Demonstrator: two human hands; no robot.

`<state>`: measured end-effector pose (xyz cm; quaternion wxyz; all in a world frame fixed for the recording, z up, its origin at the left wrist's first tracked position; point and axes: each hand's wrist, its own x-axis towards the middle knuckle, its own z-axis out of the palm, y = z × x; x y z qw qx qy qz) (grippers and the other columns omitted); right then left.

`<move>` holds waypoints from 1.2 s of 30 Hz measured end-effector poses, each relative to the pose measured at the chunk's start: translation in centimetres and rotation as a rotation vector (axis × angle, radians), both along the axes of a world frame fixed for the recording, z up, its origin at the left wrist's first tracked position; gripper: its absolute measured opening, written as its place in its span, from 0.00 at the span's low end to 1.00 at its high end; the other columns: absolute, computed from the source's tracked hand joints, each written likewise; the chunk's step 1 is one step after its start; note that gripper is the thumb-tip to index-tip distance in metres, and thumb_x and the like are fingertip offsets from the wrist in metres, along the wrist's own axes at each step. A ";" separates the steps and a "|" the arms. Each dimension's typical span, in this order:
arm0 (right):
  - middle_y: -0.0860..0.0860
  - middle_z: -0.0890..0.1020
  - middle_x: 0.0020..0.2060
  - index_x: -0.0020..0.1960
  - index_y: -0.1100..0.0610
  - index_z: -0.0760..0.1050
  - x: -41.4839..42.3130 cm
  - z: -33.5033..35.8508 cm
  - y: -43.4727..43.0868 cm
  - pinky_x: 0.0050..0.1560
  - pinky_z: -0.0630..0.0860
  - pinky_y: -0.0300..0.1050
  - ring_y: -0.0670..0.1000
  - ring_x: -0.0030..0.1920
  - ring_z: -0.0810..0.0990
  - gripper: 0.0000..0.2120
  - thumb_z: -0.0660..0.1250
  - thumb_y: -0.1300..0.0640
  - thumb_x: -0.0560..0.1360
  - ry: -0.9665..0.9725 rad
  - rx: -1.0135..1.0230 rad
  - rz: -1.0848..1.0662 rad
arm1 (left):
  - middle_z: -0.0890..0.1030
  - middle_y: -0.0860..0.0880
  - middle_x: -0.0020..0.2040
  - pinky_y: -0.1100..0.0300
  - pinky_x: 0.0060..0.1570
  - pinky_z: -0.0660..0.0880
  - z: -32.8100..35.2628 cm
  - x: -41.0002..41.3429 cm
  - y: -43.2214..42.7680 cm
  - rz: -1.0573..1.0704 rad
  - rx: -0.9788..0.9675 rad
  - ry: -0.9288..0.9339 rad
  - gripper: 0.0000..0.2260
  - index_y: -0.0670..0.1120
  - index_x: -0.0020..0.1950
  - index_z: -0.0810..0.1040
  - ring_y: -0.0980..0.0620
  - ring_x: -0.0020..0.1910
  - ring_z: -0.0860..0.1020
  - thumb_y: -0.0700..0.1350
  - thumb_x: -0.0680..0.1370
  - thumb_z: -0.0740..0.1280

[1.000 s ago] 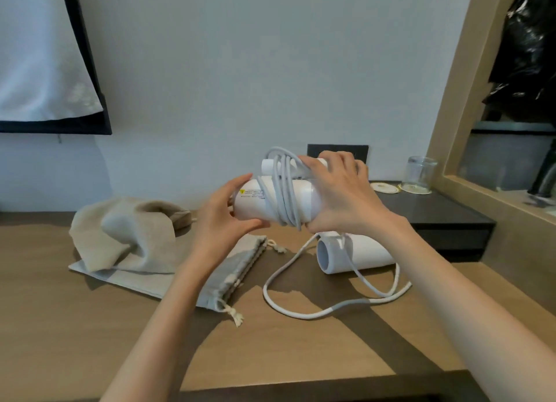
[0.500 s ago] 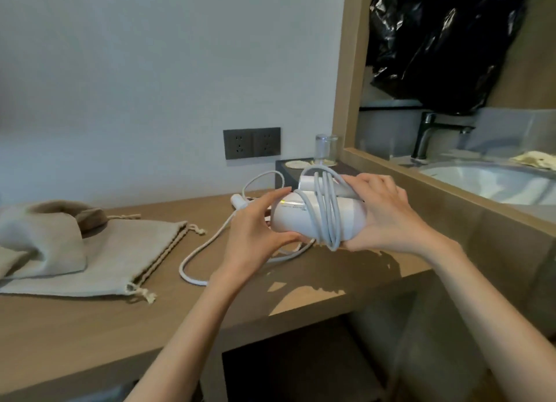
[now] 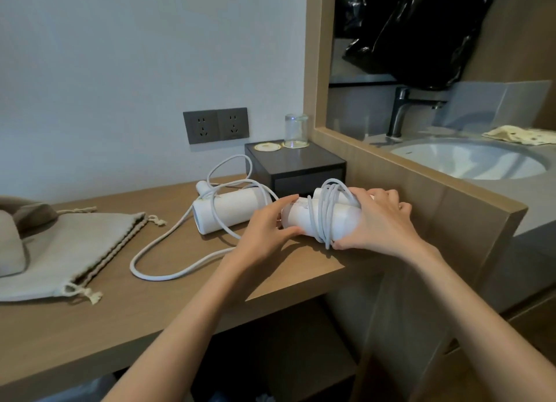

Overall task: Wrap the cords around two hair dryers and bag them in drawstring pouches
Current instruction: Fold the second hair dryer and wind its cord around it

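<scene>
A white hair dryer (image 3: 304, 218) with its cord wound round its body lies low over the right end of the wooden desk (image 3: 168, 305). My left hand (image 3: 267, 227) holds its left end with thumb and fingers. My right hand (image 3: 382, 221) grips its right end over the cord loops. A second white hair dryer (image 3: 228, 212) lies on the desk behind, its loose cord (image 3: 168, 245) trailing in a wide loop. A beige drawstring pouch (image 3: 69, 251) lies flat at the left, with another pouch (image 3: 18, 221) crumpled on top of it.
A dark box (image 3: 301, 168) at the back carries an upturned glass (image 3: 296, 130) and a coaster. Wall sockets (image 3: 216, 125) sit behind it. A wooden partition (image 3: 421, 184) on the right borders a sink (image 3: 469, 160) with a tap.
Both hands have lowered the wrapped dryer from chest height down to the desk's right end. The view has swung right, bringing the sink into sight.
</scene>
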<state>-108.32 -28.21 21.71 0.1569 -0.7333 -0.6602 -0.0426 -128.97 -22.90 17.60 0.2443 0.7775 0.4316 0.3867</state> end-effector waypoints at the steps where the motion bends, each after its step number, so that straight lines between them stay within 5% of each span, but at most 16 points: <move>1: 0.53 0.67 0.66 0.71 0.45 0.58 -0.1 0.0 0.2 0.63 0.62 0.56 0.57 0.66 0.62 0.50 0.73 0.30 0.55 -0.004 -0.004 -0.027 | 0.74 0.53 0.67 0.52 0.64 0.72 0.0 0.2 0.4 -0.009 0.007 0.024 0.29 0.53 0.72 0.68 0.53 0.64 0.72 0.48 0.72 0.73; 7: 0.57 0.67 0.67 0.72 0.47 0.57 -0.4 -0.4 1.0 0.63 0.63 0.58 0.61 0.67 0.62 0.52 0.71 0.27 0.57 0.066 -0.083 -0.157 | 0.59 0.50 0.77 0.47 0.73 0.58 0.3 1.9 2.1 0.003 0.044 0.182 0.32 0.53 0.76 0.59 0.50 0.75 0.57 0.48 0.76 0.70; 15: 0.54 0.67 0.71 0.76 0.50 0.54 -1.2 -0.7 1.1 0.66 0.64 0.61 0.59 0.70 0.64 0.49 0.64 0.26 0.64 0.114 -0.082 -0.146 | 0.47 0.50 0.79 0.54 0.68 0.64 0.5 3.2 2.4 0.016 0.085 0.385 0.29 0.52 0.78 0.51 0.47 0.73 0.63 0.46 0.81 0.61; 22: 0.52 0.67 0.72 0.76 0.53 0.53 -1.9 -0.3 -0.2 0.67 0.64 0.57 0.57 0.70 0.66 0.39 0.62 0.36 0.74 -0.003 0.019 -0.076 | 0.67 0.51 0.73 0.54 0.65 0.68 2.8 0.4 0.5 0.063 0.243 0.345 0.21 0.51 0.74 0.65 0.50 0.69 0.69 0.46 0.81 0.62; 28: 0.48 0.71 0.69 0.73 0.52 0.64 -6.6 0.8 -1.3 0.66 0.65 0.46 0.51 0.68 0.67 0.26 0.65 0.51 0.77 0.119 0.375 0.204 | 0.78 0.52 0.63 0.59 0.56 0.69 5.3 -6.6 -0.9 0.244 0.396 0.263 0.16 0.51 0.67 0.73 0.51 0.62 0.74 0.45 0.80 0.62; 36: 0.48 0.68 0.70 0.72 0.48 0.64 -14.8 -1.4 3.7 0.64 0.69 0.53 0.55 0.67 0.67 0.25 0.62 0.43 0.77 0.186 0.172 0.398 | 0.75 0.45 0.66 0.58 0.62 0.64 4.0 -16.4 -1.0 0.340 0.292 0.323 0.18 0.45 0.68 0.72 0.46 0.66 0.72 0.43 0.78 0.66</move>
